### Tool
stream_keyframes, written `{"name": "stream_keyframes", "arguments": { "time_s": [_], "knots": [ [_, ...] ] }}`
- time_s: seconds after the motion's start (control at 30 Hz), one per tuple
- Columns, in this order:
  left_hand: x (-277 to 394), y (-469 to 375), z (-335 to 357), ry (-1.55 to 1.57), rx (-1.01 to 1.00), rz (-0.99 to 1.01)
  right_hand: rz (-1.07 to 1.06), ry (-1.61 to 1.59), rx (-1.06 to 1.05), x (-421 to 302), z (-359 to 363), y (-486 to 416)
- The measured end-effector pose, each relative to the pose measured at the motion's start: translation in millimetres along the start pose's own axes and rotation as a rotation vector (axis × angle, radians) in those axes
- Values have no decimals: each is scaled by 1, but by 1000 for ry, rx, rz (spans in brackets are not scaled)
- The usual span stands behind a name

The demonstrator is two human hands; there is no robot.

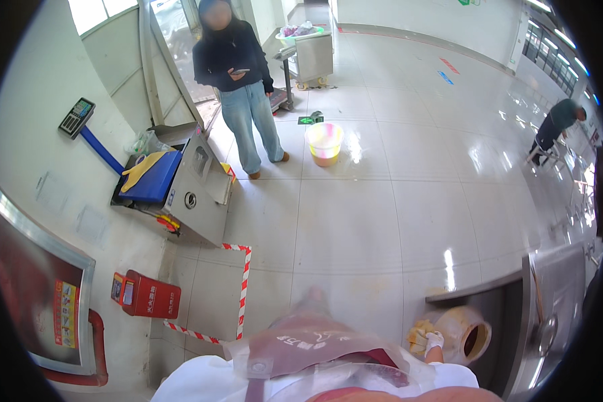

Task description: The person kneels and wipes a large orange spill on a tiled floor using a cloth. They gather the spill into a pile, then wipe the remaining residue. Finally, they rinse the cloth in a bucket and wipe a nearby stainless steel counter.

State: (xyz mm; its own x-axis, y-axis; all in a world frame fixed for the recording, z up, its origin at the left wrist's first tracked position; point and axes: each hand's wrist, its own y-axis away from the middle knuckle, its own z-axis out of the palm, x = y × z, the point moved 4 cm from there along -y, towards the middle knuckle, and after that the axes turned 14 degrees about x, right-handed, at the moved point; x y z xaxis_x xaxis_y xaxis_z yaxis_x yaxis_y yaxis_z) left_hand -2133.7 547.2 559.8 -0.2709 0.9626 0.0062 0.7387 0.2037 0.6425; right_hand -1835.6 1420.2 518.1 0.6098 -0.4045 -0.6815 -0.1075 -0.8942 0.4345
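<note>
At the lower right, my right hand, in a white glove, is closed on a crumpled yellowish cloth. Beside it, touching or very near, is a pale rounded vessel with a dark round mouth facing right; it looks blurred, and what supports it is hidden. My left hand is out of view. Below me are a translucent apron over dark red clothing and white sleeves. Tiled floor lies before me.
A person holding a phone stands ahead left, near a bucket. A blue-topped scale with a yellow glove and a red fire-extinguisher box are left. A steel cabinet stands right. Another person is far right.
</note>
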Motion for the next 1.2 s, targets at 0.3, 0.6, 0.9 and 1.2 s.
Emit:
{"name": "stream_keyframes", "arguments": {
  "time_s": [0.3, 0.6, 0.9, 1.2],
  "knots": [
    [309, -224, -197, -904, 513, 962, 21, -260, 25, -237, 113, -42],
    [632, -316, -356, 877, 222, 338, -136, 137, -43, -425, 291, -146],
    [579, -256, -216, 21, -103, 236, -425, 589, -384, -663, 513, -194],
    [660, -281, -231, 284, -30, -11, -625, 404, -735, -820, 777, -149]
  ]
}}
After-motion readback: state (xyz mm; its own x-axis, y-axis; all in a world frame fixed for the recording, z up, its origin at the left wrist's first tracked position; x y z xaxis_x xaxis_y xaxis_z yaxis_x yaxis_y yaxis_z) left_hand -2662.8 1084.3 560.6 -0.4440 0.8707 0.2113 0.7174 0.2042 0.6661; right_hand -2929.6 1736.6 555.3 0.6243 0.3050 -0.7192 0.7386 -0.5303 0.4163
